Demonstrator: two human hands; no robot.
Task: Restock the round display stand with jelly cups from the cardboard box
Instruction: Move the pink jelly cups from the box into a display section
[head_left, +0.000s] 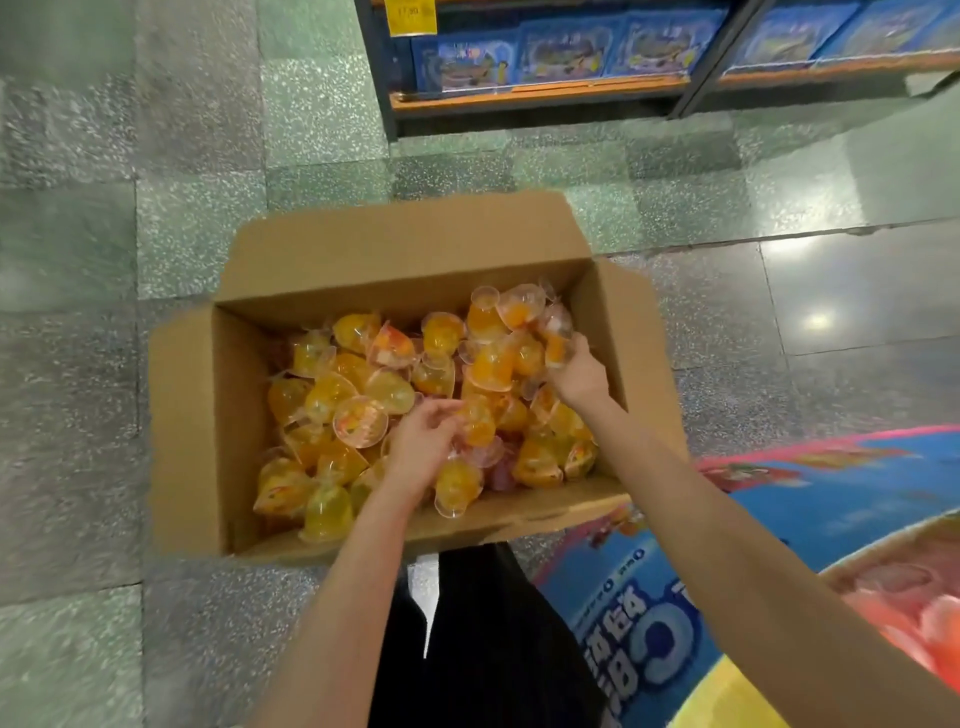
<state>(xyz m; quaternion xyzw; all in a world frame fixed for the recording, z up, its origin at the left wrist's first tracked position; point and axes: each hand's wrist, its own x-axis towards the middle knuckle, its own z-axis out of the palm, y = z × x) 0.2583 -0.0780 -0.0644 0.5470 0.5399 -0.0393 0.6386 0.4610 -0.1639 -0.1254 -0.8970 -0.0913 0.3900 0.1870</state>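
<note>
Jelly cups (415, 405) lie in a loose heap inside the cardboard box (192, 415), mostly orange and yellow, a few pinkish ones near the middle of the near side. Clear rims and lids point every way; none stands in order. The heap is piled higher toward the far right corner.

Your left hand (423, 441) is down in the middle of the heap, fingers (441, 408) curled around an orange cup that sits just beside a lidded cup lying face up. How many cups that hand has, you cannot tell from here.

Your right hand (579, 371) is at the far right side of the box, close to the right wall, fingers (569, 348) closed over a cluster of cups lifted a little above the rest. Several clear rims stick out above the hand.

The box sits on the floor (156, 182) with all flaps folded outward; the far flap lies flat away from you, the left flap hangs off to the side. The floor is speckled grey-green tile, shiny to the right.

At your lower right, the round display stand (779, 499) shows a blue printed side with a pink rim, and some reddish cups (914, 618) blur at the edge of view. Beyond the box, a dark shelf (545, 93) carries blue packaged goods (566, 52) and a yellow price tag (410, 15). Your dark clothing (483, 649) fills the bottom centre.
</note>
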